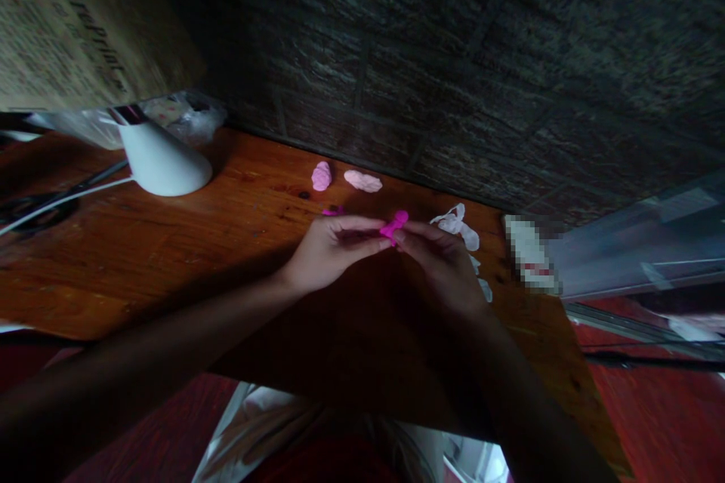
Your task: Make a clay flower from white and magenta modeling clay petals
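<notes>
Between my two hands, above the wooden table (pixel 249 204), is a small piece of bright pink modelling clay (pixel 395 226). My left hand (pixel 325 249) pinches its left side between thumb and fingers. From the right, my right hand (pixel 442 256) grips the same piece with thumb and forefinger. Another bright pink bit (pixel 333 211) lies just behind my left hand, partly hidden by it. Farther back, near the wall, rest a lumpy pink clay ball (pixel 322 176) and a longer pale pink clay lump (pixel 363 181).
A white lamp base (pixel 164 158) with a cable stands at the left, near dark-handled scissors (pixel 39 211). Crumpled white wrapping (pixel 458 225) lies beyond my right hand. A blurred-out pale object (pixel 529 253) sits at the right edge. The dark stone wall (pixel 396 75) borders the table's back.
</notes>
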Tool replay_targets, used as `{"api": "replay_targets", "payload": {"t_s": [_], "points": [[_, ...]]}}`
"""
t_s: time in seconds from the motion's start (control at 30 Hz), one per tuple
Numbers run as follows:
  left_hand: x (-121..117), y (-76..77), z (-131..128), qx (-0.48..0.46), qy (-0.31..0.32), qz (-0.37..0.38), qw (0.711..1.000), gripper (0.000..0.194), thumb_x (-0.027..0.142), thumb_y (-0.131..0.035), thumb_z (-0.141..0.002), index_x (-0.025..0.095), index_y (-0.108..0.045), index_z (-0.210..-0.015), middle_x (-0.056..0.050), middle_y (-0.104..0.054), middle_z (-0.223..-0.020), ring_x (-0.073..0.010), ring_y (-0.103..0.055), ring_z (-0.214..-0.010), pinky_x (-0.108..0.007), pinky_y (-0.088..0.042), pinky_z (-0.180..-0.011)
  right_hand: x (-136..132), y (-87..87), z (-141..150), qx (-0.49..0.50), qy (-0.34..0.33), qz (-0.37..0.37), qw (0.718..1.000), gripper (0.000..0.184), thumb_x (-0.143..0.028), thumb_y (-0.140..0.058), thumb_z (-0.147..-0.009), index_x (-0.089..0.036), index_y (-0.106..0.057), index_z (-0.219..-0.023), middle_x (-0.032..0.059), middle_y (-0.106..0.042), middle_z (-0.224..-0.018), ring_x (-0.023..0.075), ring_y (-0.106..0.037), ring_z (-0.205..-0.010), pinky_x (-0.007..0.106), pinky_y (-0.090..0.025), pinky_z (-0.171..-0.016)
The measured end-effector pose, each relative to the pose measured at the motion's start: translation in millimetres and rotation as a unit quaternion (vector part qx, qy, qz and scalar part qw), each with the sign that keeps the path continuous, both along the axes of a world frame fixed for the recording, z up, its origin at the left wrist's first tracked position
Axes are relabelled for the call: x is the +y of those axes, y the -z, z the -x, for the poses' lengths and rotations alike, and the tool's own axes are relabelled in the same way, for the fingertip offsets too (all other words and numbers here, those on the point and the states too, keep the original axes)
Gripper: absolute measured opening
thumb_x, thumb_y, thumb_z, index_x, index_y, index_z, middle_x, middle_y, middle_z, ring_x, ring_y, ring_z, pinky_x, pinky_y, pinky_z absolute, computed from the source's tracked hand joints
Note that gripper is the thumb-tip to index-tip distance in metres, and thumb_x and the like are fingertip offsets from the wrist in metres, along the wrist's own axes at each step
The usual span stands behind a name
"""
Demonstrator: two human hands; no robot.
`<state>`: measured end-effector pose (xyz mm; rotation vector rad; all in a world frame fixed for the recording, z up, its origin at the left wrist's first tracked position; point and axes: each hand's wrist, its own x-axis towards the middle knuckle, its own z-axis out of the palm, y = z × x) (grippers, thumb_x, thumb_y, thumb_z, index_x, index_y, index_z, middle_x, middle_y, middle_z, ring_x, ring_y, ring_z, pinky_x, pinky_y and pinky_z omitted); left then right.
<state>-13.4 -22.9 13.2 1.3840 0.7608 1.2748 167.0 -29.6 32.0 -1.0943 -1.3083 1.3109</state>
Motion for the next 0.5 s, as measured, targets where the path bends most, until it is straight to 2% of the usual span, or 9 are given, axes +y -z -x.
{"api": "replay_targets", "payload": {"t_s": [0.17,0.33,0.5], "points": [[-0.1,1.9,-0.2,0.007,-0.001,0.0,1.0,0.024,0.027,-0.082,-0.079,0.017,-0.08,-0.101,-0.008,-0.081,-0.102,-0.0201,-0.078,-0.089,-0.037,-0.063,-0.092,-0.9,1.2,1.2,0.013,0.003,-0.002,1.0,0.021,-0.037,-0.084,-0.073,-0.029,-0.08,-0.093,-0.0001,-0.081,-0.097,0.0197,-0.074,-0.094,0.038,-0.059,-0.092],[-2.3,1.0,0.2,0.028,-0.007,-0.03,0.999,0.017,0.024,-0.08,-0.08,0.017,-0.08,-0.096,-0.007,-0.081,-0.097,-0.0174,-0.077,-0.084,-0.03,-0.063,-0.085,-1.1,1.6,1.3,0.007,0.004,-0.013,1.0,0.017,-0.037,-0.084,-0.075,-0.029,-0.08,-0.09,-0.0006,-0.081,-0.09,0.018,-0.074,-0.086,0.036,-0.06,-0.086],[-1.2,-0.7,2.1,0.023,0.008,-0.004,1.0,0.015,0.029,-0.077,-0.083,0.018,-0.081,-0.094,-0.006,-0.081,-0.091,-0.0155,-0.075,-0.075,-0.027,-0.063,-0.075,-2.0,1.0,0.0,-0.026,0.006,-0.045,0.999,0.016,-0.037,-0.082,-0.078,-0.028,-0.08,-0.092,0.0,-0.081,-0.095,0.0187,-0.074,-0.088,0.036,-0.059,-0.085]]}}
